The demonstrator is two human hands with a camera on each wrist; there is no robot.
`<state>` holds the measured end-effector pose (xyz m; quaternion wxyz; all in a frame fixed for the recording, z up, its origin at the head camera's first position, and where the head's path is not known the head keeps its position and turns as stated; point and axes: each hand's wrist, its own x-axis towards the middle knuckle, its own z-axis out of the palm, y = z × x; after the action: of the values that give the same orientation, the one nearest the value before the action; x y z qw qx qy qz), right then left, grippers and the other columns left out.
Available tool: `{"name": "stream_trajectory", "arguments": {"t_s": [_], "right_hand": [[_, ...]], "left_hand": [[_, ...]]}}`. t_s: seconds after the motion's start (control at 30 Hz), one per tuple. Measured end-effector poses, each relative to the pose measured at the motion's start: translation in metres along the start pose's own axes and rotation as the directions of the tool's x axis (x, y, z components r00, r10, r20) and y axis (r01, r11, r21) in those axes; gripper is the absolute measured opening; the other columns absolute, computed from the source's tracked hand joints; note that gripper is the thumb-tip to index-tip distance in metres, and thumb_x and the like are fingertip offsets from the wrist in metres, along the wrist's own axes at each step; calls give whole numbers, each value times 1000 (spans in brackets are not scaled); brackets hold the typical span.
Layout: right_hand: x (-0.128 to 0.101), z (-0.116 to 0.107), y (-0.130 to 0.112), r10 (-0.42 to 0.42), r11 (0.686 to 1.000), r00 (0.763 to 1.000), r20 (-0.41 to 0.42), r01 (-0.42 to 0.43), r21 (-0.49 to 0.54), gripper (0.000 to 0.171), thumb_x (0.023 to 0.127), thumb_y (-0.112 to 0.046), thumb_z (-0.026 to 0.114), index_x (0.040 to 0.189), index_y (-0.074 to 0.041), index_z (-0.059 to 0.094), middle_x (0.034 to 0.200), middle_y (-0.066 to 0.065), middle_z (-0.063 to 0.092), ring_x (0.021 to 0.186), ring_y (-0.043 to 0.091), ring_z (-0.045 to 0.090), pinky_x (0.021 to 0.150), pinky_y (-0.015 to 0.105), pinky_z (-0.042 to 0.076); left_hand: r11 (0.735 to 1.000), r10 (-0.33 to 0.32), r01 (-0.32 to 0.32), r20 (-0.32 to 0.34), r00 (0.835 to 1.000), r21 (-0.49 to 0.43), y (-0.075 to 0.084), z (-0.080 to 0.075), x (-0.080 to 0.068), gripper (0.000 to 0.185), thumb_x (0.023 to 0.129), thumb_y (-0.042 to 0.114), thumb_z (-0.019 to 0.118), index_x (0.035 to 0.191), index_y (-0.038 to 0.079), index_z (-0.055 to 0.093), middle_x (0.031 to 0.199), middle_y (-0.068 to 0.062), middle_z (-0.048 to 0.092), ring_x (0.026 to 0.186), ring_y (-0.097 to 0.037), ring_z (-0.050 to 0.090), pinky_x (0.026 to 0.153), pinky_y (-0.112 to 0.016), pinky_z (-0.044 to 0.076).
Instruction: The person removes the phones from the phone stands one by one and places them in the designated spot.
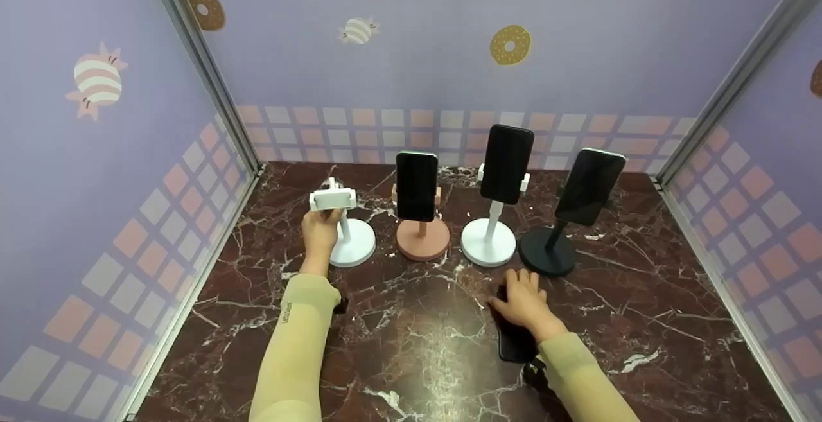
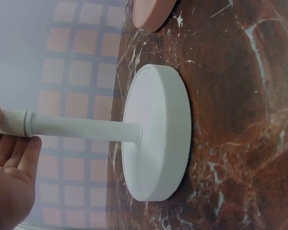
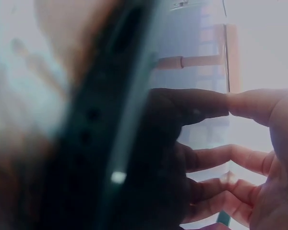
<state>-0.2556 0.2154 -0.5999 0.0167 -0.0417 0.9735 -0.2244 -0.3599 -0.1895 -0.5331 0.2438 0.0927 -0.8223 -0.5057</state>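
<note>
My left hand (image 1: 319,232) grips the upper stem of a white phone stand (image 1: 353,243), just below its white holder (image 1: 332,199). That holder carries no phone. In the left wrist view, the fingers of the left hand (image 2: 12,177) wrap the ribbed collar while the round base (image 2: 156,134) stands on the table. My right hand (image 1: 525,303) rests over a black phone (image 1: 514,343) lying on the table. The right wrist view shows the fingertips (image 3: 245,103) touching its glossy screen, which mirrors them; the phone's near edge is blurred.
Three more stands hold upright phones: a pink stand (image 1: 422,242), a white stand (image 1: 488,245) and a black stand (image 1: 547,254). They form a row on the dark marbled table (image 1: 411,358). Purple patterned panels (image 1: 411,69) enclose the back and both sides.
</note>
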Motion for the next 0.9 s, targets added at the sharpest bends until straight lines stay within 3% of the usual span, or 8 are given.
{"name": "stream_trajectory", "arguments": {"t_s": [0.43, 0.6, 0.7, 0.9], "right_hand": [[4, -9, -10, -58, 998, 997, -57, 60, 30, 35, 95, -30, 74, 115, -5, 59, 114, 17, 58, 113, 38, 48, 80, 58, 45], [7, -12, -18, -100, 993, 991, -92, 106, 54, 35, 96, -25, 72, 119, -2, 62, 117, 22, 63, 114, 41, 58, 87, 64, 50], [9, -15, -24, -117, 987, 987, -112, 128, 93, 36, 96, -22, 72, 122, 1, 63, 118, 23, 66, 113, 41, 63, 93, 62, 52], [16, -24, -43, -143, 960, 978, -151, 174, 219, 36, 97, -16, 71, 127, 3, 64, 120, 25, 69, 111, 40, 68, 96, 54, 55]], "left_hand": [[992, -103, 93, -124, 987, -88, -6, -2, -32, 27, 97, 19, 73, 110, -5, 72, 104, -25, 75, 97, -39, 73, 89, -45, 58], [992, -111, 106, -78, 991, -63, -5, 2, -47, 26, 100, 22, 69, 104, -3, 73, 97, -21, 76, 89, -31, 71, 79, -33, 53], [992, -97, 94, -37, 995, -82, -2, 8, -54, 25, 100, 21, 68, 100, -3, 73, 94, -20, 77, 86, -29, 72, 77, -31, 53], [986, -3, 19, 103, 995, -163, 9, 19, -63, 27, 103, 18, 63, 112, -6, 72, 101, -22, 78, 98, -35, 75, 86, -32, 57]]}}
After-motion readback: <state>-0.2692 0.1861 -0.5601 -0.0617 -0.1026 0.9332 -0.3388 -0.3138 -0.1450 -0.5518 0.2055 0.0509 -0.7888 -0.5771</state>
